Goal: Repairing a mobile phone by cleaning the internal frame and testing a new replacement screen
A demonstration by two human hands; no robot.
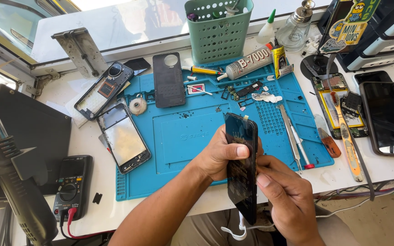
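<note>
Both my hands hold a dark phone screen panel [241,168] upright and edge-on above the front edge of the blue repair mat [183,136]. My left hand [220,155] grips its left side, thumb pressed on the glass near the top. From the right, my right hand [288,200] pinches the lower part of the panel. A small flex tab sticks out at the panel's top edge.
On the mat's left lie a phone frame [124,139], an open phone body [103,91] and a dark back cover [168,79]. A green basket [217,32], glue tubes, tweezers [292,136], a brush [347,141], another opened phone [338,105], a multimeter [71,184] and a heat gun [10,182] surround it.
</note>
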